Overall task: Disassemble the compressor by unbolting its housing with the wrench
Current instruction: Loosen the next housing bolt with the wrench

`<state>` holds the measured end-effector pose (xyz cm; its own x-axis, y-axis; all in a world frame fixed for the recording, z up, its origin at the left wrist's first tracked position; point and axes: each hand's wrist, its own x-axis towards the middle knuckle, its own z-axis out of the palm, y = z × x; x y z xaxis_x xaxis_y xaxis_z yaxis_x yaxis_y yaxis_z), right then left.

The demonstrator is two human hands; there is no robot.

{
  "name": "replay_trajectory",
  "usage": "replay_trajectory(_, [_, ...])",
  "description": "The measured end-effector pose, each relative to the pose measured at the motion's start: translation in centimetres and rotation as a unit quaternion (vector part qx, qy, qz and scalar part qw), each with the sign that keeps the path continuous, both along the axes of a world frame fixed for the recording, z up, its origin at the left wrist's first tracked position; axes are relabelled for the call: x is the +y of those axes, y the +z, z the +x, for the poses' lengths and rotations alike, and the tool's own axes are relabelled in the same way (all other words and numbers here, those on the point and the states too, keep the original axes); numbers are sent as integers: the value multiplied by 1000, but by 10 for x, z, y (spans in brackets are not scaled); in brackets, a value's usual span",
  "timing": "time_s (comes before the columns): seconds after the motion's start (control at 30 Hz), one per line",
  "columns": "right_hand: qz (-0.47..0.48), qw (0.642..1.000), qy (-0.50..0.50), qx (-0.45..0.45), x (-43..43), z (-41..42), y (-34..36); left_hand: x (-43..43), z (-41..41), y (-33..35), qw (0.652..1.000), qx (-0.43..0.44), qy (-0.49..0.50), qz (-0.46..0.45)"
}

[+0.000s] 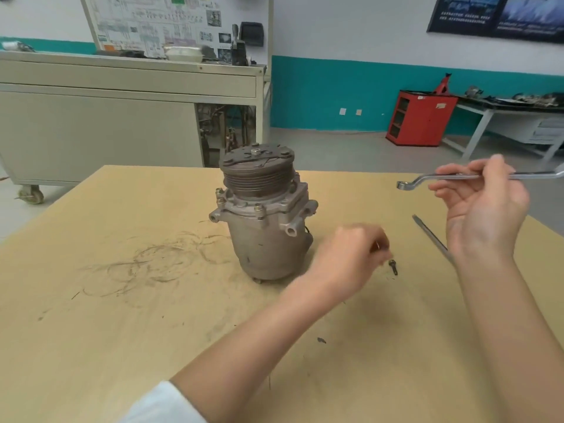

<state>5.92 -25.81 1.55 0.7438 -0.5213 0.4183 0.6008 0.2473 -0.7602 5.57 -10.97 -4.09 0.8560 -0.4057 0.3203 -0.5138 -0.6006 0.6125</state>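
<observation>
The grey compressor (265,233) stands upright in the middle of the wooden table (122,331), pulley on top. Bolt heads (258,208) stick up from its housing flange. My right hand (482,203) is raised to the right of it and pinches the shaft of a double-ended ring wrench (427,178), held level in the air. My left hand (348,261) hovers low beside the compressor's right side, blurred, fingers curled round a small metal piece (377,246). A loose bolt (393,267) lies on the table just past its fingertips.
A long flat metal bar (432,236) lies on the table under my right wrist. Dark scuff marks cover the table left of the compressor. Behind stand a grey wheeled cabinet (106,129), a red cabinet (421,117) and a bench (512,111).
</observation>
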Motion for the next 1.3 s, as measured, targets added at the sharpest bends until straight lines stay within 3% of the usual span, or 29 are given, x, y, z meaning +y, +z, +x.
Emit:
replay_trajectory(0.07, [0, 999, -16, 29, -10, -2, -11, -24, 13, -23, 993, 117, -15, 26])
replay_trajectory(0.17, [-3, 999, -22, 49, -17, -6, -22, -47, 30, -48, 983, 175, 28, 55])
replay_trajectory(0.67, [-2, 999, -16, 50, -21, -14, -23, -65, 47, -61, 980, 106, 92, 143])
replay_trajectory(0.77, [16, 999, -3, 34, -14, -15, -18, -50, 27, -30, 976, 117, 57, 175])
replay_trajectory(0.83, [29, 999, 20, 10, -3, -16, -11, -25, 5, 0, 973, 151, -17, 171])
replay_trajectory(0.9, [30, 998, 56, -12, 15, -17, -5, 16, -19, 33, 966, 188, -117, 135])
replay_trajectory(0.97, [12, 994, 106, -25, 40, -18, -3, 70, -38, 73, 976, 168, -131, 52])
replay_trajectory(1.03, [-32, 988, 151, -27, 66, -19, -6, 128, -39, 102, 992, 67, -26, -104])
replay_trajectory(1.1, [-88, 978, 187, -23, 90, -20, -12, 179, -20, 107, 962, -95, 135, -218])
replay_trajectory(1.17, [-135, 968, 212, -21, 109, -21, -18, 209, 8, 89, 924, -153, 243, -254])
replay_trajectory(1.3, [-167, 961, 217, -22, 128, -21, -24, 212, 40, 34, 955, 54, 182, -226])
